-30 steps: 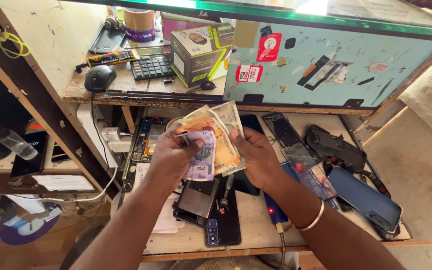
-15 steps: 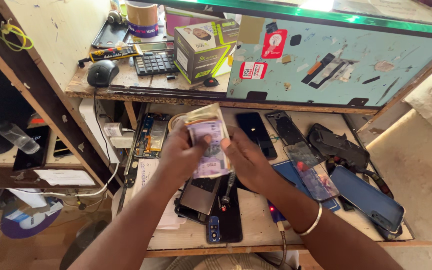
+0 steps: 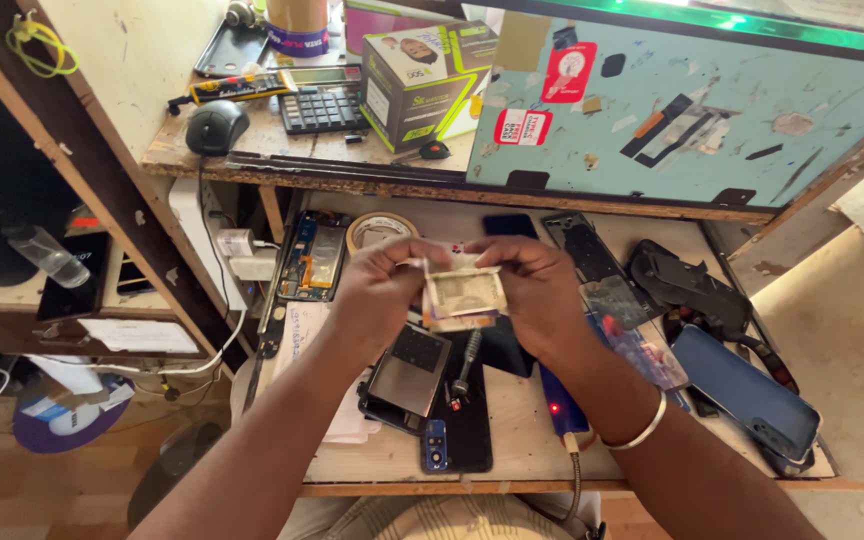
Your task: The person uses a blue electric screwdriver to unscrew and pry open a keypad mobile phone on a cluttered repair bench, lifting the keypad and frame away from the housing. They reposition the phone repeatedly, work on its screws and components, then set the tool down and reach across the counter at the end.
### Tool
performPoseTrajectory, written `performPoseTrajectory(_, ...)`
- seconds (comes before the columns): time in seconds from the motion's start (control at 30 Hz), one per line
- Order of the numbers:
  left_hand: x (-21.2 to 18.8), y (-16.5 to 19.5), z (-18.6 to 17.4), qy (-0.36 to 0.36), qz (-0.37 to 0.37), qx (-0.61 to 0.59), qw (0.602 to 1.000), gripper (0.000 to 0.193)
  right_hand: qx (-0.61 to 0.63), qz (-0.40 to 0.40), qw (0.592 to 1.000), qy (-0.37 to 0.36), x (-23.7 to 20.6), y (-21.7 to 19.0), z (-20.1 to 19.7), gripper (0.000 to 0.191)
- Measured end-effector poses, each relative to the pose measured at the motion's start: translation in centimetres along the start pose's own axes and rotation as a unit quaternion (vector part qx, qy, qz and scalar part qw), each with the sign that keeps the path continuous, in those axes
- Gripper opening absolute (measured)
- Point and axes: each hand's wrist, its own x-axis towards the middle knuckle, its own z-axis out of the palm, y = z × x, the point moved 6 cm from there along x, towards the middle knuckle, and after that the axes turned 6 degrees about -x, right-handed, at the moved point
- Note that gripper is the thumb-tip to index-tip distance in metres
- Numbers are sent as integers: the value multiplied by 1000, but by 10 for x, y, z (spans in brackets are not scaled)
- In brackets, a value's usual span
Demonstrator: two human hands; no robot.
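Both my hands hold a folded wad of banknotes (image 3: 464, 296) above the lower workbench shelf. My left hand (image 3: 382, 290) pinches the wad's left edge with its fingers curled over the top. The right edge is gripped by my right hand (image 3: 534, 288), which wears a silver bangle (image 3: 640, 432) on the wrist. Beneath the notes lie a dismantled phone with a metal back plate (image 3: 407, 370), a dark phone (image 3: 462, 425) and a screwdriver (image 3: 465, 362).
A roll of tape (image 3: 380, 230), an opened phone board (image 3: 314, 255) and several phone parts and cases (image 3: 742, 385) lie on the lower shelf. The upper shelf carries a mouse (image 3: 215, 126), a calculator (image 3: 322, 108) and a box (image 3: 420, 82). A plastic bottle (image 3: 44, 254) lies at left.
The fanned banknotes have been gathered and folded into a compact wad between my hands. The view has dipped slightly toward the lower shelf.
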Motion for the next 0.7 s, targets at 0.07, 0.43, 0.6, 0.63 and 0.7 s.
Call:
performPoseTrajectory(0.07, 1, -7, -8, 35, -52, -64, 996, 17, -68, -50, 996, 15, -3, -9, 1, 20)
performPoseTrajectory(0.43, -15, 24, 0, 100, 118, 233, 960, 36, -282, -42, 947, -146, -20, -8, 35, 70)
performPoseTrajectory(0.6, -30, 51, 6, 108, 259, 360, 890, 20, -367, -153, 900, -180, -27, -16, 51, 79)
performPoseTrajectory(0.63, -30, 56, 9, 95, 282, 376, 877, 13, -324, -129, 920, -176, -24, -14, 51, 83)
performPoseTrajectory(0.7, -32, 71, 7, 108, 327, 378, 859, 10, -236, -76, 953, -171, -19, -11, 53, 92)
